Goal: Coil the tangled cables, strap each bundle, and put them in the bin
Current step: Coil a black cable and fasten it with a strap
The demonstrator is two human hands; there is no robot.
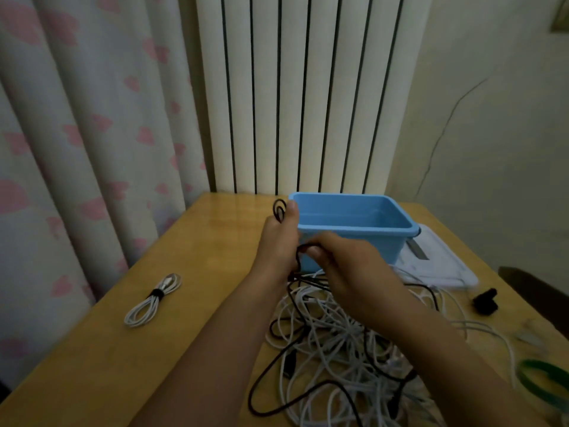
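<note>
My left hand is raised in front of the blue bin and grips small loops of a black cable that stick out above its fingers. Just to its right, my right hand pinches the same black cable, which trails down into a tangled heap of white and black cables on the wooden table. The bin looks to have nothing in it. A coiled white cable bundle with a black strap round its middle lies on the table at the left.
A white flat device lies behind the bin at the right. A small black strap roll sits near the right edge, and something green shows at the lower right. A radiator and a curtain stand behind the table.
</note>
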